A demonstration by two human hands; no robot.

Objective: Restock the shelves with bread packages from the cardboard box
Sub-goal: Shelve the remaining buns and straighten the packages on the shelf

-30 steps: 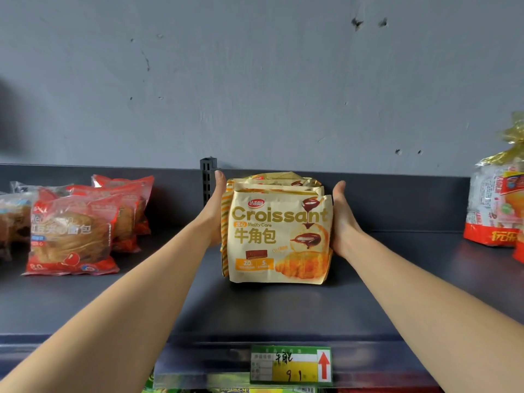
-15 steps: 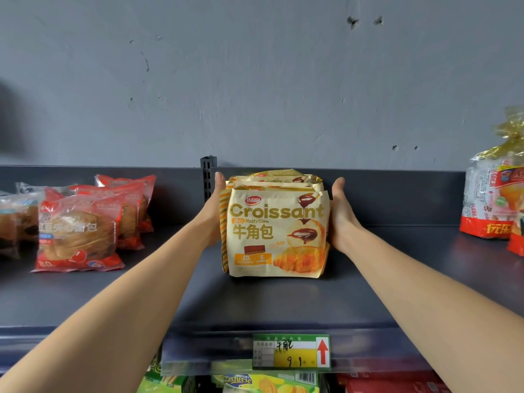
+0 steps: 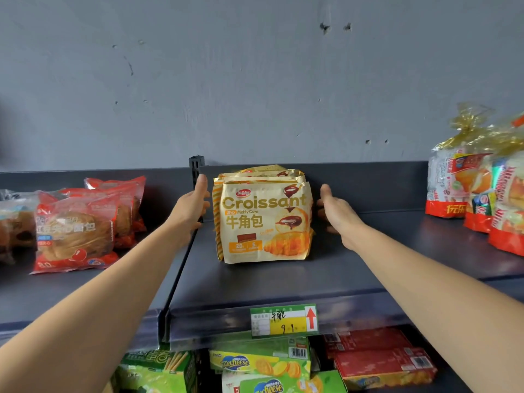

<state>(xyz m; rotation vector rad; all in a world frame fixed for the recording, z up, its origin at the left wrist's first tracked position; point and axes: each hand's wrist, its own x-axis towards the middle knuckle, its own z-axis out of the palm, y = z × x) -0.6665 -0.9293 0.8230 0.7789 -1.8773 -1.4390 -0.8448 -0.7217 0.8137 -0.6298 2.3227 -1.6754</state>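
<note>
Nearest, low: biscuit boxes [image 3: 261, 364] are stacked on the tier below. A price tag [image 3: 283, 320] is clipped to the shelf lip, its red arrow pointed up at the bay above. That is judged to be why the packs are set right over it.

Shelf [image 3: 255, 282]: dark metal. The croissant packs [image 3: 263, 219] are stood upright mid-bay, several filed one behind another, faces forward so the label can be read from the aisle. The row is set back from the lip, close to the back panel.

Left grip [image 3: 192, 205]: open, fingers straight, palm turned to the row's left flank, just beside it. Right grip [image 3: 337, 214]: open, fingers loosely spread, just beside the right flank. Nothing is held by either. Whether any fingertip touches the film cannot be told. The palms are judged to be placed either side as guards against a topple, or to square the row.

Packs: cream-yellow film, "Croissant" in gold, chocolate drip and pastry pictured, striped side gusset. They look soft and air-puffed, and are judged easily tipped and easily crushed.

Farther: red bun packs [image 3: 76, 231] are leaned in the left bay and bagged bread [image 3: 476, 188] with gold ties is stood at right. The cardboard box is not seen.
</note>
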